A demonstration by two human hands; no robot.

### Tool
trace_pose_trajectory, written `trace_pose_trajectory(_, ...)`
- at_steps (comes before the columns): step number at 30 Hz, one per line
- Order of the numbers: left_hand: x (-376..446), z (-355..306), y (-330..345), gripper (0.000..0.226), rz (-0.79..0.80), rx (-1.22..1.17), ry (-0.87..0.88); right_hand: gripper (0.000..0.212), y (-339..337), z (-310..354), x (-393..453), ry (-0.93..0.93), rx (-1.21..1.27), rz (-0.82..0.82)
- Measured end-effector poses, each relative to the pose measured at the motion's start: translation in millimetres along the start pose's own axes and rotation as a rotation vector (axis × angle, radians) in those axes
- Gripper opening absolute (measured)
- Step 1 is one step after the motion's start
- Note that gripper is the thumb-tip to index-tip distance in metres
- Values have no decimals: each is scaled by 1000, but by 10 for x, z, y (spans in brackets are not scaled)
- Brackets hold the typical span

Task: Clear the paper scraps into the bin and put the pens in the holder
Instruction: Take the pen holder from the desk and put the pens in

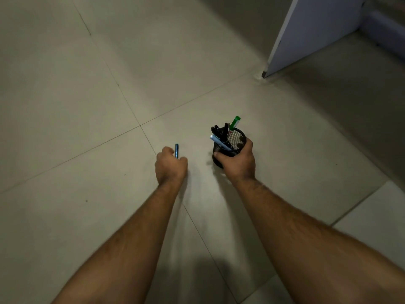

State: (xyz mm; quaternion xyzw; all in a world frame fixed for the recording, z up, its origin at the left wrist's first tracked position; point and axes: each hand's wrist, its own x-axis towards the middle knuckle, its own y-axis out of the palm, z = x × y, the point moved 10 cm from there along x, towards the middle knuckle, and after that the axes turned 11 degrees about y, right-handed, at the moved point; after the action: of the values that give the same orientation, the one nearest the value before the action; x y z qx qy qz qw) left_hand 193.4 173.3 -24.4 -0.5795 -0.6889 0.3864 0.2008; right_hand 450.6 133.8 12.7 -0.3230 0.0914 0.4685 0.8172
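Note:
My right hand (237, 160) grips a black mesh pen holder (237, 139) low over the tiled floor, tilted toward me. Several pens stand in it, among them a green-capped marker (235, 122), black pens (218, 131) and a light blue pen (219, 142). To its left, my left hand (171, 165) is curled round a blue pen (176, 150), whose end sticks out past the fingers. No paper scraps or bin are in view.
Pale floor tiles (87, 106) with thin grout lines fill the view. A white panel edge (306, 34), like a door or cabinet side, meets the floor at the upper right, with a darker shaded floor strip beyond it.

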Motion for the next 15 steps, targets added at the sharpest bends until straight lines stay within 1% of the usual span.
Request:
trace_pose_trajectory(2, -80, 212, 48, 43, 42, 139, -57, 82, 58, 26, -26, -19, -7, 22)
trace_pose_trajectory(3, -109, 278, 71, 43, 52, 168, -76, 81, 83, 31, -39, -26, -8, 31)
trace_pose_trajectory(7, -107, 368, 88, 28, 61, 148, -138, 79, 162, 64, -76, -38, -12, 41)
trace_pose_trajectory(9, -93, 388, 59, 23, 67, 84, -187, 78, 199, 83, -83, -47, -13, 41)
trace_pose_trajectory(10, -90, 405, 43, 21, 49, -3, -230, 78, 206, 87, -78, -48, -13, 40)
trace_pose_trajectory(11, -81, 431, 36, 19, 20, -146, -284, 78, 210, 92, -74, -49, -16, 37)
trace_pose_trajectory(13, -75, 353, 23, 18, -36, -497, -356, 79, 191, 81, -56, -44, -25, 25)
trace_pose_trajectory(14, -61, 233, -14, 16, -44, -623, -336, 80, 167, 65, -41, -38, -29, 14)
trace_pose_trajectory(15, -29, 73, -69, 14, -32, -690, -278, 80, 134, 49, -26, -32, -29, -1)
